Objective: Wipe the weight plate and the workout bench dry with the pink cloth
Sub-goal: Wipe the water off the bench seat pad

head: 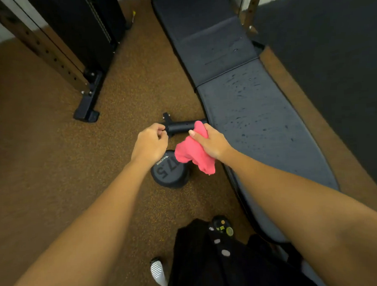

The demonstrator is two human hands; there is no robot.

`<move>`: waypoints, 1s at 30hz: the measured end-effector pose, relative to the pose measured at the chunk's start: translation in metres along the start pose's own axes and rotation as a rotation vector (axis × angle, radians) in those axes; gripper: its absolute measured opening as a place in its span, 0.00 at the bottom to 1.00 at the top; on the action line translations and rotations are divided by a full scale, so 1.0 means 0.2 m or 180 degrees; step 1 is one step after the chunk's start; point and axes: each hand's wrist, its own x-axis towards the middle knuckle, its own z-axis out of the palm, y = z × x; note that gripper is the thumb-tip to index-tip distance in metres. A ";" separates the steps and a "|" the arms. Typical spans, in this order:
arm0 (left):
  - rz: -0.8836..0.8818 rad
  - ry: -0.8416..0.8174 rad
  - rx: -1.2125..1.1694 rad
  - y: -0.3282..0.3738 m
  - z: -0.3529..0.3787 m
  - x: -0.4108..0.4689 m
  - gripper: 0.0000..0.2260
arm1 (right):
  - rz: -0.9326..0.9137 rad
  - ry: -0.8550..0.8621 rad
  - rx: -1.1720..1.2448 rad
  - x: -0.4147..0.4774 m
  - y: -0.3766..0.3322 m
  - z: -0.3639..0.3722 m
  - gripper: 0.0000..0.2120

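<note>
Hands: right [211,141] grips one pink cloth [190,158]; left [149,145] curled.

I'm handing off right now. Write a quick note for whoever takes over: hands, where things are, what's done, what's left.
Left hand: fingers curled, nothing visibly held, over the weight plate, which sits on the floor.
Right hand: grips the pink cloth, which hangs bunched beside the bench.
Done: nothing certain; cannot tell whether the plate is dry.
Left: the bench pad shows droplets, so wipe it, then check the plate.
</note>
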 end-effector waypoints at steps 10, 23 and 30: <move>0.0710 -0.0679 0.0206 0.43 0.10 -0.17 0.14 | 0.0912 0.1115 0.0971 -0.49 0.12 -0.40 0.26; 0.1680 -0.1534 0.0664 0.90 0.63 -0.48 0.14 | 0.0864 0.1257 0.4205 -1.23 0.66 -0.69 0.22; 0.2058 -0.1818 0.0733 0.98 0.89 -0.72 0.15 | 0.0991 0.2254 0.4025 -1.46 0.86 -0.72 0.19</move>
